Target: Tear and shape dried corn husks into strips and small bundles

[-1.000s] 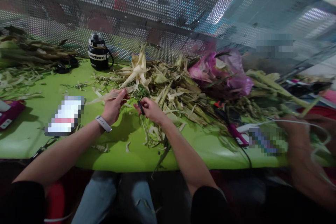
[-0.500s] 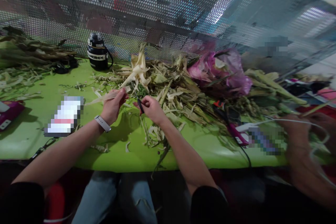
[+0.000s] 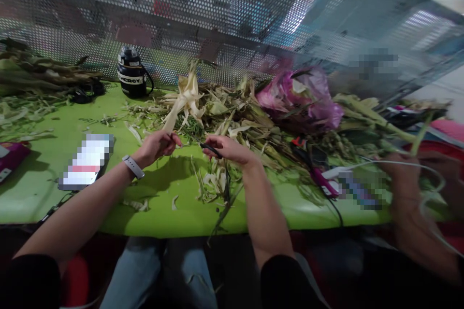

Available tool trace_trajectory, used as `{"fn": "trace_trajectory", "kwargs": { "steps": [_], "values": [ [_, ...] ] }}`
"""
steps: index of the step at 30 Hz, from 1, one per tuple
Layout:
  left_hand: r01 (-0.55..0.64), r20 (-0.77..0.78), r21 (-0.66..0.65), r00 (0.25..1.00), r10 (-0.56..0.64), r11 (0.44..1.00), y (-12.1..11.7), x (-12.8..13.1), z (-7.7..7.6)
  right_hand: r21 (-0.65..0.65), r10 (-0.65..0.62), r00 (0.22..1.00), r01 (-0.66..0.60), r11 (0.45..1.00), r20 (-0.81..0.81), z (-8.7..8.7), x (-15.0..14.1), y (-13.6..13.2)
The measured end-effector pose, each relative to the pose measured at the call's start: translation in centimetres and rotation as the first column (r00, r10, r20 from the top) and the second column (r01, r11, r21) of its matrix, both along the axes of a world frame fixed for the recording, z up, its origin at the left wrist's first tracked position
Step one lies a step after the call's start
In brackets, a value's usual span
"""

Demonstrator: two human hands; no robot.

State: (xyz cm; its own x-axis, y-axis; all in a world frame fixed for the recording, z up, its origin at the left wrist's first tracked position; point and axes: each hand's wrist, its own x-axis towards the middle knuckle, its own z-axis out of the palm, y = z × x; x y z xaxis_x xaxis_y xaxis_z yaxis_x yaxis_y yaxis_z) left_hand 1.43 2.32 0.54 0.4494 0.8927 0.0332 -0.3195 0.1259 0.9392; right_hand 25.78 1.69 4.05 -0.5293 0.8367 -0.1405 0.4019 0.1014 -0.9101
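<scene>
My left hand (image 3: 157, 147), with a white band on its wrist, is closed in a pinch above the green table. A pale strip of corn husk (image 3: 171, 118) rises from its fingers, overlapping the husk flower behind. My right hand (image 3: 228, 148) grips dark-handled scissors (image 3: 211, 149), whose blades point up and left toward the left hand. Whether the blades touch anything, I cannot tell. Just beyond both hands stands a cream husk flower (image 3: 190, 96) with spread petals. Green shreds (image 3: 194, 131) lie below it, and husk scraps (image 3: 215, 181) lie under my right hand.
A heap of dry husks (image 3: 253, 140) spreads behind and right, beside a pink plastic bag (image 3: 300, 99). A black bottle (image 3: 132, 77) stands at the back left, and a phone (image 3: 87, 161) lies left. Another person's hands (image 3: 406, 174) work at the right.
The husk strip has swung from pointing left to pointing upward as my left hand turned and lowered. My right hand with the scissors has shifted right, and its wrist has rotated.
</scene>
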Motion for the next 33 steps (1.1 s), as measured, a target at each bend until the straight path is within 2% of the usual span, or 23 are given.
{"fn": "trace_trajectory", "kwargs": {
  "steps": [3, 6, 12, 16, 19, 22, 24, 26, 29, 31, 33],
  "values": [
    [0.193, 0.048, -0.077, 0.981, -0.189, 0.978, 0.2, -0.5, 0.0, -0.005, 0.091, 0.995, -0.091, 0.996, 0.038, 0.1, 0.7, 0.3],
    [0.276, 0.008, -0.149, 0.961, -0.278, 0.95, 0.4, -0.7, -0.2, 0.015, 0.08, 0.996, -0.081, 0.997, 0.046, 0.1, 0.5, 0.4],
    [0.321, -0.156, -0.231, 0.92, -0.36, 0.919, 0.3, -0.6, -0.5, 0.055, -0.029, 1.0, 0.03, 0.998, -0.012, 0.3, 0.2, 0.1],
    [0.334, -0.187, -0.25, 0.904, -0.384, 0.909, 0.3, -0.7, -0.4, 0.072, -0.062, 0.997, 0.065, 0.995, -0.045, 0.1, 0.5, 0.3],
    [0.346, -0.191, -0.229, 0.901, -0.39, 0.91, 0.3, -0.8, -0.4, 0.12, -0.157, 0.984, 0.166, 0.979, -0.085, -0.4, 0.9, 0.9],
    [0.319, -0.174, -0.146, 0.923, -0.342, 0.936, 0.2, -0.6, -0.4, 0.197, -0.264, 0.961, 0.276, 0.941, -0.085, -1.0, 1.3, 1.4],
    [0.291, -0.17, -0.105, 0.937, -0.305, 0.951, 0.1, -0.3, -0.4, 0.289, -0.315, 0.947, 0.283, 0.915, 0.07, -1.3, 1.5, 1.7],
    [0.234, -0.193, -0.073, 0.95, -0.244, 0.969, 0.0, 0.0, -0.3, 0.414, -0.358, 0.88, 0.213, 0.885, 0.313, -1.6, 1.4, 1.7],
    [0.05, -0.268, 0.014, 0.962, -0.044, 0.999, -0.1, 0.2, -0.1, 0.532, -0.414, 0.721, 0.075, 0.843, 0.556, -2.2, 0.5, 1.8],
    [-0.079, -0.301, 0.083, 0.948, 0.101, 0.993, -0.2, 0.3, -0.1, 0.538, -0.434, 0.667, 0.059, 0.841, 0.606, -2.7, -0.3, 1.8],
    [-0.164, -0.304, 0.126, 0.932, 0.195, 0.978, -0.3, 0.4, 0.0, 0.524, -0.447, 0.639, 0.08, 0.848, 0.626, -3.2, -1.2, 2.0]
  ]
}}
